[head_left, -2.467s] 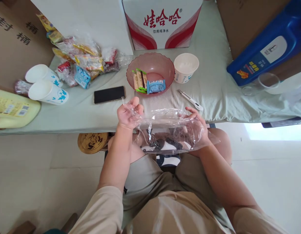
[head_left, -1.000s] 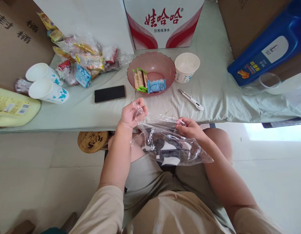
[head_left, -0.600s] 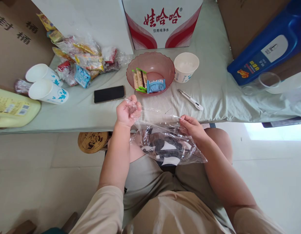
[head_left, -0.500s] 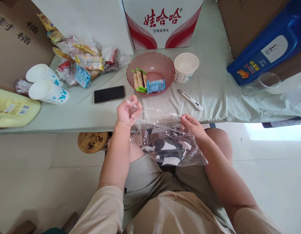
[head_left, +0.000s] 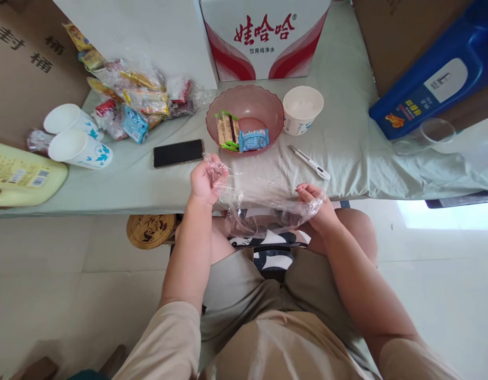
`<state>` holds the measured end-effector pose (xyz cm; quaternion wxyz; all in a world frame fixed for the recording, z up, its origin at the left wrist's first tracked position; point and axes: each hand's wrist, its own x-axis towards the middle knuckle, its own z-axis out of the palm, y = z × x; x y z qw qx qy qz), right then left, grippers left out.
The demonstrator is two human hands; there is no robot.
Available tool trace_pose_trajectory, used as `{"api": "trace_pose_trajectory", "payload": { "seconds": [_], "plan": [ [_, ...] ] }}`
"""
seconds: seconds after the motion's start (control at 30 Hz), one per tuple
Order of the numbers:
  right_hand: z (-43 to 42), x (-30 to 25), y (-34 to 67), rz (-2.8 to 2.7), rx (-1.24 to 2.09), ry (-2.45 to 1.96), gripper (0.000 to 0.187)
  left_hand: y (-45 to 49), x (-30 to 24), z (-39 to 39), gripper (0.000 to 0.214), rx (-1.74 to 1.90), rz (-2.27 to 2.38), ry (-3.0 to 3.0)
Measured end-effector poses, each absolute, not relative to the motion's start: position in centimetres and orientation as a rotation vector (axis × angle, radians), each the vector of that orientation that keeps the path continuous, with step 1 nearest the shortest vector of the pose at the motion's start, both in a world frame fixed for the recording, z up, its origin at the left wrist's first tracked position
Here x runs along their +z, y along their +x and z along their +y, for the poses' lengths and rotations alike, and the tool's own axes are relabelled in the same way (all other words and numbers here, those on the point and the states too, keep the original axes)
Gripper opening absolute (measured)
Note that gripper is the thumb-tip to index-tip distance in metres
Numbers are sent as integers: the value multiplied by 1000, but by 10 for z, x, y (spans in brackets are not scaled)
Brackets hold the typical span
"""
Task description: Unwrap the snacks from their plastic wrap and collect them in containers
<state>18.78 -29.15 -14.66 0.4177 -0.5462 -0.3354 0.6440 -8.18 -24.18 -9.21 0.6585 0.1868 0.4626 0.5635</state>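
Observation:
A clear plastic bag (head_left: 259, 203) is stretched between my two hands above my lap, at the table's front edge. My left hand (head_left: 206, 181) is closed on its left end, with crumpled film showing over the fingers. My right hand (head_left: 315, 205) pinches the other end, and film drapes across its back. Beyond the bag is a pink ribbed bowl (head_left: 263, 103) with green-edged wafer packets (head_left: 228, 129) and a blue packet (head_left: 254, 140) in it. A utility knife (head_left: 309, 162) lies near my right hand, and a black phone (head_left: 178, 153) near my left.
A paper cup (head_left: 303, 111) stands right of the bowl; two more cups (head_left: 81, 150) are at the left. Wrapped snacks (head_left: 144, 100) lie before white boxes. A yellow bottle (head_left: 26, 174) and a blue bottle (head_left: 433, 79) flank the cloth-covered table (head_left: 354, 158).
The bag's loose lower part has swung up from my lap and now hangs higher, bunched over my right hand. My left hand has hardly moved.

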Motion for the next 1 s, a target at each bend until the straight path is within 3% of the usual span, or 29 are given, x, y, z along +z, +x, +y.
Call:
{"api": "trace_pose_trajectory", "payload": {
  "seconds": [0.33,0.5,0.8,1.0],
  "plan": [
    [-291,-153,191,-1309,1387,-1638,29,-81,-99,-237,24,1323,1125,409],
    [-293,-155,194,-1412,1150,-1545,29,-80,-102,-237,21,1324,1145,406],
    [-294,-157,194,-1235,1668,-1352,53,-80,-103,-237,17,1315,1129,433],
    [-290,-152,202,-1245,1533,-1496,42,-82,-102,-239,22,1345,1109,438]
  ]
}}
